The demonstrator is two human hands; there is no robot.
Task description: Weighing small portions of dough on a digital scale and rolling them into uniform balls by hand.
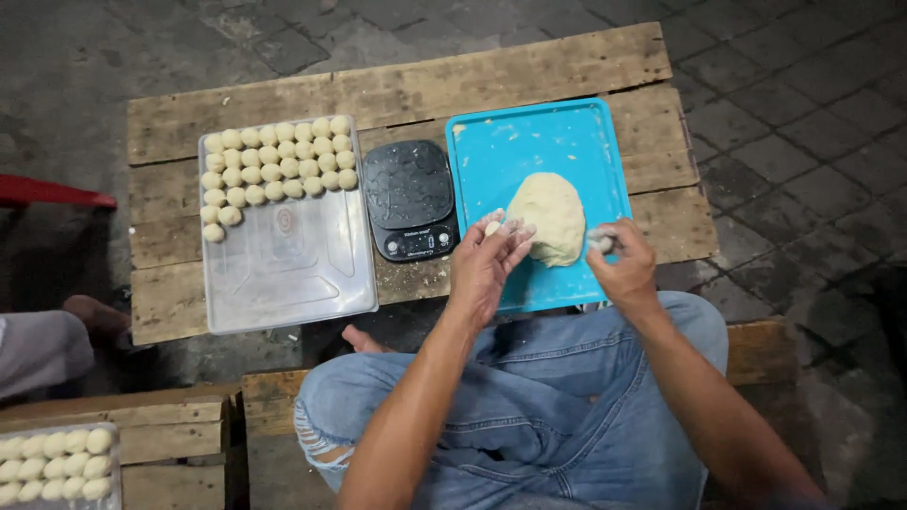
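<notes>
Both hands hover beside the dough lump: left hand pinching a small piece, right hand curled narrow

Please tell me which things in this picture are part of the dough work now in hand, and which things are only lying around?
In use:
left hand, holding a small dough piece
right hand, pinching another bit of dough
dough lump on the blue tray
black scale
metal tray with rows of dough balls

Lying about:
red object at the left edge
second tray of balls, bottom left

Head camera looks steeply down, close above the wooden pallet.
</notes>
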